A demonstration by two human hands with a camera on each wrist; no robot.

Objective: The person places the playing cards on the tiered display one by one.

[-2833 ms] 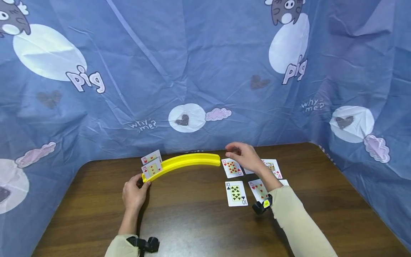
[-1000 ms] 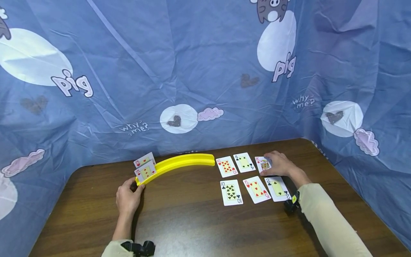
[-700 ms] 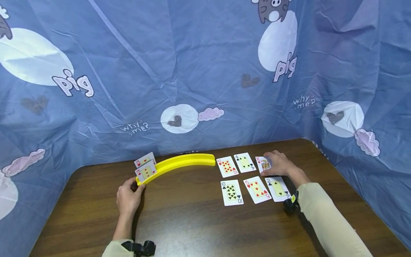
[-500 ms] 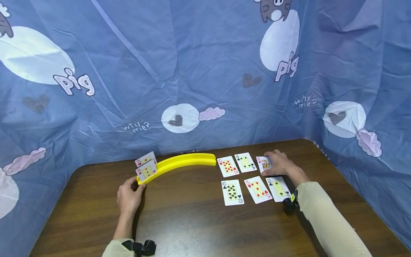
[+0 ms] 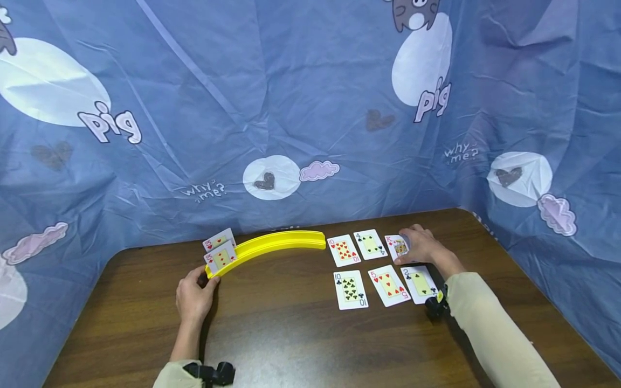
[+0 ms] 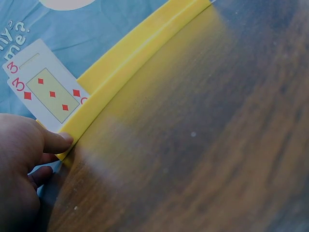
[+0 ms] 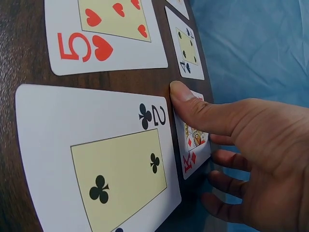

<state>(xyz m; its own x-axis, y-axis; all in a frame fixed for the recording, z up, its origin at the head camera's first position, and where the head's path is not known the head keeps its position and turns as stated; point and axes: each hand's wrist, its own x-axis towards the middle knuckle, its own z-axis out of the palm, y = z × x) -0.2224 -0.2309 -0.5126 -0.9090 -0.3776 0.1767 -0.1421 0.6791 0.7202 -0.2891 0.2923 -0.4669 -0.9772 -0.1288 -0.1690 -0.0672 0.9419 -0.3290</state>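
My left hand pinches the left end of a curved yellow card holder, thumb on its near side in the left wrist view. Two cards stand in the holder by that hand: a three of diamonds in front, a three of hearts behind. At the right, my right hand holds the king of diamonds by its edges, thumb at the near edge and fingers at the far one. The hand covers the card's right part in the head view.
Face up on the brown table lie a ten of hearts, four of spades, ten of clubs, five of hearts and two of clubs. A blue printed cloth hangs behind the table.
Since the oldest frame my right hand has moved right, from above the ten of hearts to the king of diamonds, and has stayed there. My left hand keeps its grip.
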